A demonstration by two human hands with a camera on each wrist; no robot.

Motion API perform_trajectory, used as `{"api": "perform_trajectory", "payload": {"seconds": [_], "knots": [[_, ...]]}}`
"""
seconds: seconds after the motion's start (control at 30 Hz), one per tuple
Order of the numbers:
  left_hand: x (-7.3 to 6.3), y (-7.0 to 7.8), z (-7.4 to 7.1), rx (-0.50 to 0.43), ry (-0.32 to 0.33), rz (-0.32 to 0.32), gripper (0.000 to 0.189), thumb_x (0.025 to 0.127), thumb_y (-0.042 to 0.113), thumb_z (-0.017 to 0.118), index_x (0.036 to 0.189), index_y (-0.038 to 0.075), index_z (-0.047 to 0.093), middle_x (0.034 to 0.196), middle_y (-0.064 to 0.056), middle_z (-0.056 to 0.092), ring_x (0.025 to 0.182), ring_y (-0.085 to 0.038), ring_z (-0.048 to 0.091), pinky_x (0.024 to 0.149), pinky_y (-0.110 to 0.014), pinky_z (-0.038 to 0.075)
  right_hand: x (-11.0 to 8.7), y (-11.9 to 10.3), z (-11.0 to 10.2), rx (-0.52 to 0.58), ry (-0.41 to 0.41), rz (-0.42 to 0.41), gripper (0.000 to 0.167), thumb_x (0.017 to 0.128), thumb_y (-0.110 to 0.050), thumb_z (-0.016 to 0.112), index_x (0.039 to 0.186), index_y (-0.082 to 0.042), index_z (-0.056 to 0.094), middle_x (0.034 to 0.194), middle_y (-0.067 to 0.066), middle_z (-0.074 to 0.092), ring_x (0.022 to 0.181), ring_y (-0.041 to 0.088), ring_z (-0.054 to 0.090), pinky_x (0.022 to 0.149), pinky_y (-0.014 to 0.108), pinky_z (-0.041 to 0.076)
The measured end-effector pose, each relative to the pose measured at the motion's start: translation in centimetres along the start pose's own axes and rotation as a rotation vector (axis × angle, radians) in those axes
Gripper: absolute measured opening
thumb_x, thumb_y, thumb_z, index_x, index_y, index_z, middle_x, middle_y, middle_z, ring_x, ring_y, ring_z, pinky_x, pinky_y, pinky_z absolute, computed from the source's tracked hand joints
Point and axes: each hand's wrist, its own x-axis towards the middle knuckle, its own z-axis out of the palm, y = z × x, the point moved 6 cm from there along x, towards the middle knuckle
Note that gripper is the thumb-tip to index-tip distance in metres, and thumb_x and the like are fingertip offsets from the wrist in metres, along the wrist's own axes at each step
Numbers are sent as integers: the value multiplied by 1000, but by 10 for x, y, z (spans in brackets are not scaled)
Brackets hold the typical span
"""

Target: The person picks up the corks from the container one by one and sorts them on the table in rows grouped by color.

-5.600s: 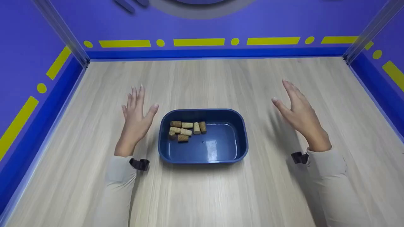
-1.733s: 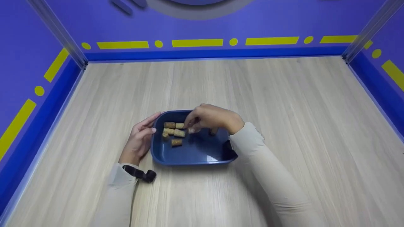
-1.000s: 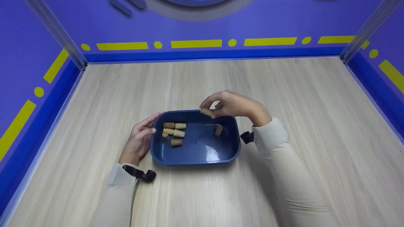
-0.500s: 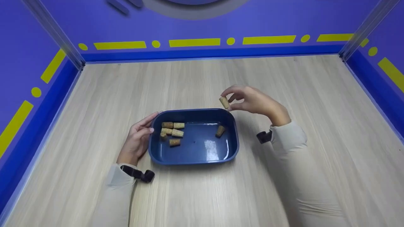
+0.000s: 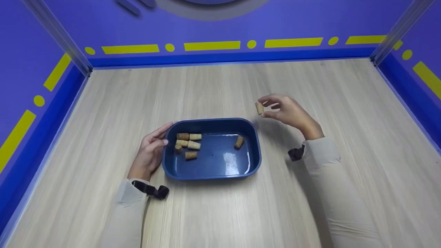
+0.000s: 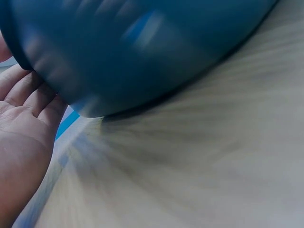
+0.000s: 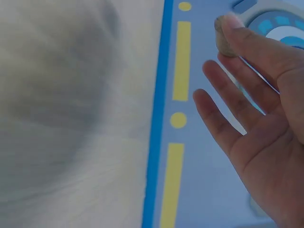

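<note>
Pale cork (image 5: 259, 108) is pinched between the thumb and fingertips of the right hand (image 5: 287, 112); it is held slightly tilted, just outside the far right corner of the blue bin (image 5: 212, 178) and clear of its rim. In the right wrist view, the two outermost fingers are seen extended, apart from the cork.

By the left hand (image 5: 146, 153), the left end wall of the bin is gripped: the thumb is laid over the rim, the fingers are set against the outer face.

Seven further corks are counted inside the bin. A cluster of five corks (image 5: 184, 143) is gathered in its far left part, closely packed. A single brown cork (image 5: 191, 155) is found on the near side of that cluster, lying on its side. One lone cork (image 5: 239, 142) is seen slanted in the right half of the bin, well apart from the others.

The bin is supported by a wood-grain tabletop (image 5: 262, 213). Beyond its far side, well apart, a purple-blue panel (image 5: 206, 29) is marked with yellow bars and dots.
</note>
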Motion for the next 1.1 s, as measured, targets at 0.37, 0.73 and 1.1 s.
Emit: {"api": "perform_trajectory", "payload": {"seconds": [0.37, 0.73, 1.1], "knots": [[-1, -1, -1, 16, 2, -12, 55, 82, -15, 41, 135, -4, 51, 129, -5, 63, 122, -15, 57, 97, -25, 49, -6, 37, 1, 39, 71, 125, 38, 84, -3, 69, 120, 3, 61, 123, 20, 62, 114, 37, 58, 97, 48, 48], [0, -1, -1, 2, -1, -8, 54, 82, -15, 43, 134, -2, 53, 130, -5, 62, 123, -16, 56, 99, -26, 47, -12, 58, 7, 59, 2, 254, 41, 83, -5, 72, 122, 0, 61, 123, 20, 62, 115, 37, 59, 97, 45, 48], [0, -1, -2, -4, 4, -15, 55, 82, -14, 44, 135, -3, 51, 130, -5, 62, 123, -15, 56, 100, -26, 47, -12, 62, 11, 27, -39, 278, 45, 82, -7, 72, 125, 1, 59, 120, 21, 62, 114, 36, 59, 99, 45, 45]]}}
